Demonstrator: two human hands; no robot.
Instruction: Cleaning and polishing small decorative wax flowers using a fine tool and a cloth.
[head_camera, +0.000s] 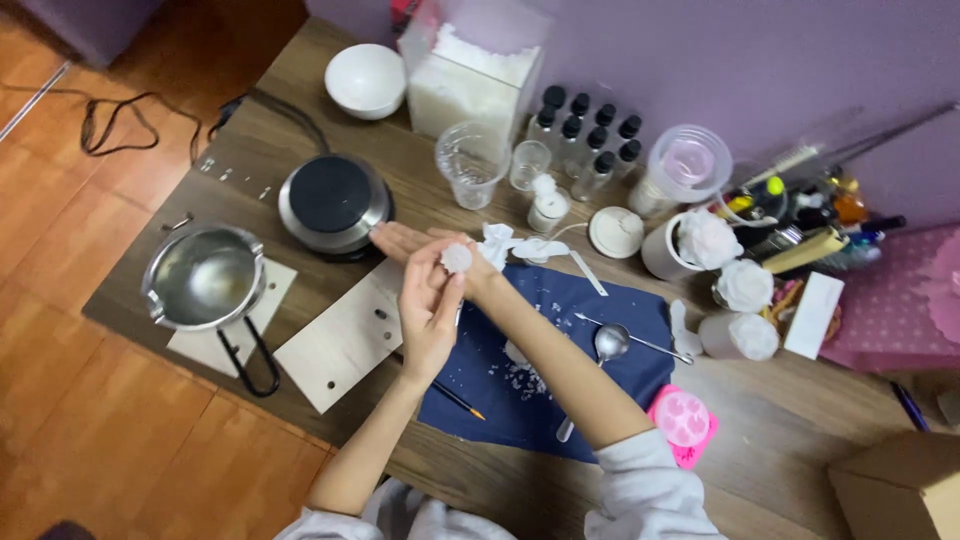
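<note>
My left hand is raised over the edge of a navy cloth, its fingertips pinching a small round white wax piece. My right hand lies just behind that piece. Its fingers are stretched out flat toward a round black-topped hot plate, and its palm touches or nearly touches the piece. White wax crumbs lie on the cloth below my arms, beside a metal spoon.
A metal pouring pot stands at the left by a white board. At the back are a white bowl, a tub of white flakes, plastic cups and dark-capped bottles. White flower candles and a pink mould sit right.
</note>
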